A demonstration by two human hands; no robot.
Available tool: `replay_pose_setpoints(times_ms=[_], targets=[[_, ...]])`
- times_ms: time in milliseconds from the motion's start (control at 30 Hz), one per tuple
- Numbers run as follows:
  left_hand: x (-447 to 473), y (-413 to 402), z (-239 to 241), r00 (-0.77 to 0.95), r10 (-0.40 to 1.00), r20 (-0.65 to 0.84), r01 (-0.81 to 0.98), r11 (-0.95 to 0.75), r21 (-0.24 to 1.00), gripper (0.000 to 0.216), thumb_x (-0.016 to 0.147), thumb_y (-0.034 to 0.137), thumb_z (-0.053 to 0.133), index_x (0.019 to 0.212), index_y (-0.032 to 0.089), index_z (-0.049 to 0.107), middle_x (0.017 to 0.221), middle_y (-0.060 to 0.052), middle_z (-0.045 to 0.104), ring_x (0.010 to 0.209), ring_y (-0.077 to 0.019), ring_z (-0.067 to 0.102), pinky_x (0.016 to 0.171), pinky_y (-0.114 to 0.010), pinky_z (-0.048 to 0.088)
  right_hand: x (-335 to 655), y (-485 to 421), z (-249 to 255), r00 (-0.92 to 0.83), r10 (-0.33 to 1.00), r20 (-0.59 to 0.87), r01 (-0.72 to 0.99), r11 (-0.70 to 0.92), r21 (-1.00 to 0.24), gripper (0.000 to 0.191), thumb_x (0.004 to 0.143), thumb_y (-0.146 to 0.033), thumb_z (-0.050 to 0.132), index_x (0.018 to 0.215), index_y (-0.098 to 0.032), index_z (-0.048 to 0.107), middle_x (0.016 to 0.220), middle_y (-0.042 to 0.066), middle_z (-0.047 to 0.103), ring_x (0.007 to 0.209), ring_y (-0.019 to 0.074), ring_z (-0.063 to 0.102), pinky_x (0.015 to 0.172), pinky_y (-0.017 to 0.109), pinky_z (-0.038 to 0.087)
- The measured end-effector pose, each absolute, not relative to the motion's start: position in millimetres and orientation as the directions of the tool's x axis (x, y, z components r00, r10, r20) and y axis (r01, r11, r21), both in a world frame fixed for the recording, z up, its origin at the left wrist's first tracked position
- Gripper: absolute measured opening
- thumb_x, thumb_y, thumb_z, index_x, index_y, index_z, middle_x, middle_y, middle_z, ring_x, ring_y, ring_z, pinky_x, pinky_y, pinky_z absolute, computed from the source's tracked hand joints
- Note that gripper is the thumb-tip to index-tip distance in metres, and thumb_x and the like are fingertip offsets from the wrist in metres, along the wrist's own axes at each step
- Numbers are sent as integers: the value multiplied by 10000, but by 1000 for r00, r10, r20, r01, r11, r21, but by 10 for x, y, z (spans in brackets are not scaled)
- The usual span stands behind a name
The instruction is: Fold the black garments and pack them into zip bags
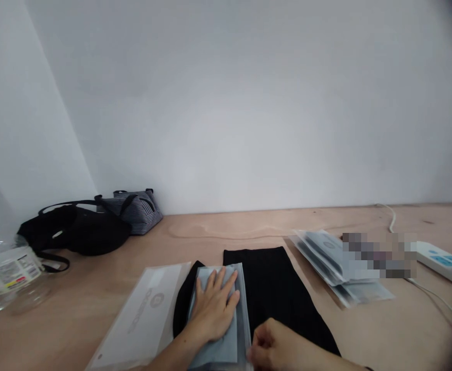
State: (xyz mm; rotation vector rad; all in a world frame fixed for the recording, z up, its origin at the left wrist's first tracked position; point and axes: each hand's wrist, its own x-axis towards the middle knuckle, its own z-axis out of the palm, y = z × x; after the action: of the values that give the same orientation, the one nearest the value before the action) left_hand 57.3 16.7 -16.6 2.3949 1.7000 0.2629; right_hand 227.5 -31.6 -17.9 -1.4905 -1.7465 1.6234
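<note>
My left hand (213, 304) lies flat, fingers spread, on a pale blue item sealed in a transparent plastic bag (242, 330). That bag rests on a flat black cloth (276, 293), probably a folded garment, whose left part shows beyond the bag. My right hand (266, 350) is at the bag's right edge, fingers curled. The low view cuts it off, so any hold on the plastic is hidden. To the left lies a flat white printed package (141, 319), its edge touching the black cloth.
Several bagged flat packages (320, 257) lie stacked at right on the plywood table (226, 226), partly under a pixelated patch. Beyond are a white power strip (442, 263) with cable, a black bag (75, 229), a striped bag (135, 210) and a transparent labelled container (5, 270).
</note>
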Motion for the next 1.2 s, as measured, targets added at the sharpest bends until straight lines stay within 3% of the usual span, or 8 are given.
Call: replay_pose_setpoints(times_ms=[167,333,433,633,833,967,1133,1200], targets=[[560,170,-163,299,953,44,898,-297,323,494,878,499,242,1337,319,270,1421,-17,235,1302,-280,146,1010,-569,52,2363,-70,-95,-410,814,-412,331,-288,-899,87,829,-249,370,827,-185,429,411,-76,504,265,73,440,280,130,283],[522,206,-160,184,974,130,852,-224,473,470,892,428,236,1320,259,331,1373,-39,349,1275,-226,251,1033,-485,141,2211,214,-85,-344,831,-437,285,-351,-892,65,757,-143,431,813,-159,461,456,-52,541,282,73,467,275,133,307],[490,232,-164,104,975,195,805,-198,560,443,891,382,238,1273,236,407,1326,-37,413,1241,-204,314,1028,-451,190,2138,336,-119,-271,845,-462,275,-392,-878,161,735,-106,385,876,-144,452,448,-47,531,272,91,468,255,146,301],[419,263,-181,27,972,235,784,-166,598,430,871,379,273,1185,197,504,1248,-54,483,1181,-198,392,998,-376,276,2199,466,-198,-240,841,-485,228,-437,-870,344,669,-95,366,1009,-134,402,479,-50,527,282,89,459,262,149,288],[414,264,-206,26,979,200,824,-134,551,444,867,401,275,1189,200,505,1245,-62,480,1183,-201,387,993,-358,280,2286,476,-124,-342,851,-399,156,-367,-917,300,676,-116,359,924,-160,521,531,-70,467,299,31,351,280,138,240],[431,267,-236,12,981,195,837,-117,535,440,874,399,265,1203,212,489,1247,-55,474,1187,-208,379,989,-373,282,2196,451,-67,-338,894,-295,167,-252,-953,158,689,-177,492,832,-162,560,563,-76,459,355,21,382,301,128,275],[440,277,-235,-20,980,199,820,-98,564,426,875,391,271,1186,211,499,1235,-57,473,1188,-215,374,983,-377,293,1924,422,-99,-215,944,-251,289,-184,-939,462,609,-249,652,1016,-122,472,666,-5,593,395,87,495,316,180,357],[436,275,-233,-30,980,198,809,-92,580,423,878,389,264,1178,211,503,1232,-58,471,1189,-218,371,978,-383,301,1828,398,-102,-230,949,-216,253,-156,-955,476,588,-215,665,1023,-130,493,726,19,622,475,112,544,385,197,414]])
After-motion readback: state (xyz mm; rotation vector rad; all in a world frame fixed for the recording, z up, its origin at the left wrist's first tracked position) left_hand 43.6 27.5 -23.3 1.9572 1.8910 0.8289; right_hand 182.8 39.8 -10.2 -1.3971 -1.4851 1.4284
